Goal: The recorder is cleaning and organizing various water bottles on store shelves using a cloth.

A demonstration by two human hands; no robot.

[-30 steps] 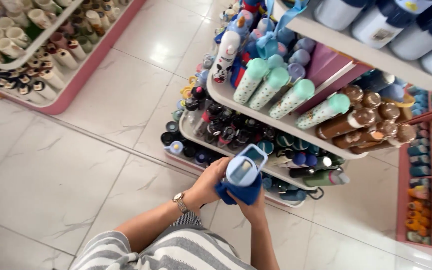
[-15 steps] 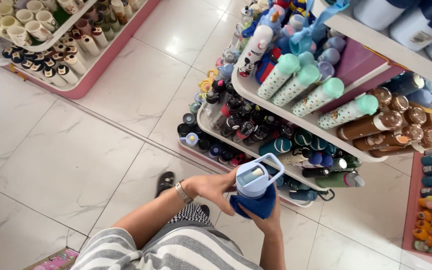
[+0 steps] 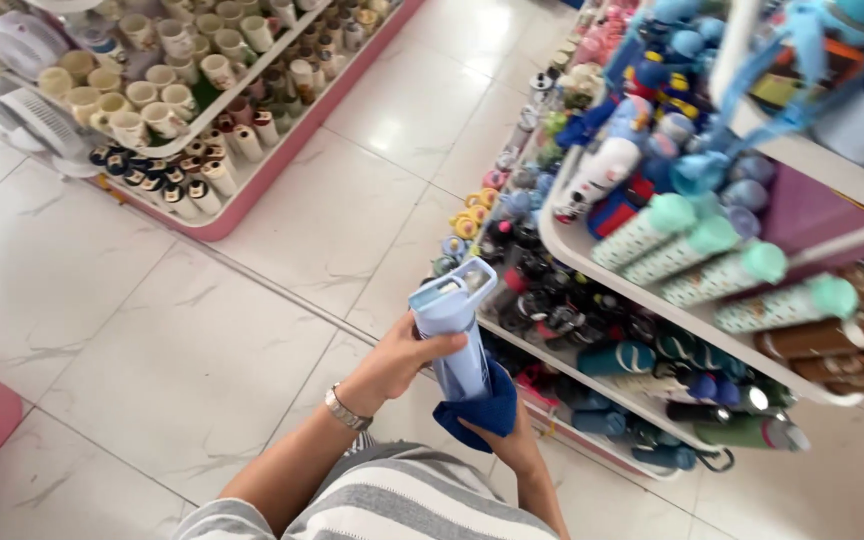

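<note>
**Blue bottle now held upright, cloth moved down to its base**

So the pale blue bottle (image 3: 457, 335) is gripped around its middle by the left hand (image 3: 397, 362), fingers wrapped fairly tight around the body, thumb side toward the camera. The right hand (image 3: 500, 432) is tucked underneath, fingers closed on a dark blue cloth (image 3: 480, 410) that is pressed against the bottle's lower end. A silver wristwatch (image 3: 347, 409) is worn on the left wrist, and a grey striped sleeve (image 3: 402, 505) fills the bottom of the view.

What's different from a second ago: back then the bottle was held lower and more end-on, with its lid facing the camera and the cloth bunched around the body. Now it has been tipped up so the handled lid (image 3: 455, 288) points away toward the shelves, and the cloth sits at the bottom instead. It reads like the wiping has been worked down to the base, so probably most of the bottle has been gone over already, though that's a guess.

The bottle is kept in the air over the white tiled floor (image 3: 202, 330), just in front of the white shelf rack (image 3: 592, 270) crammed with flasks and bottles. A pink-edged shelf of mugs (image 3: 182, 100) is well apart, across the aisle.
</note>
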